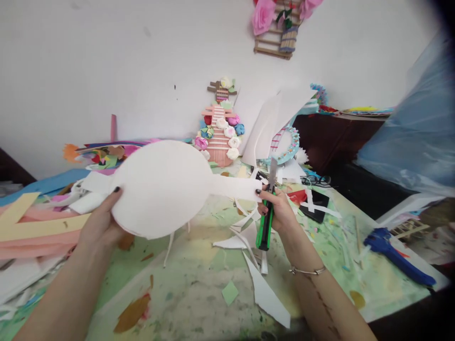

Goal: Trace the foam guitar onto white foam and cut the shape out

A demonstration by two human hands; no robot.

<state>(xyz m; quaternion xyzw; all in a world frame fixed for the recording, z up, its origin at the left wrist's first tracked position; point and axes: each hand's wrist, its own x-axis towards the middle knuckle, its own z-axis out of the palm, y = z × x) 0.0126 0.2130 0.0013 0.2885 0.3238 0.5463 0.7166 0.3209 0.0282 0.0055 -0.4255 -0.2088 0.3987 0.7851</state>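
Observation:
I hold a white foam cut-out (163, 187) with a round body and a narrow neck above the table. My left hand (103, 220) grips its left edge, thumb on top. My right hand (279, 210) is closed round a green utility knife (267, 222) with its blade (273, 170) extended upward, and its fingertips also pinch the end of the cut-out's neck.
White foam offcuts (265, 291) lie on the paint-stained green table (192, 284). Strips of coloured paper (31, 227) are piled at left. A blue glue gun (394, 253) lies at right. A guitar-shaped flower craft (220, 132) stands against the wall, with white sheets (270, 121) beside it.

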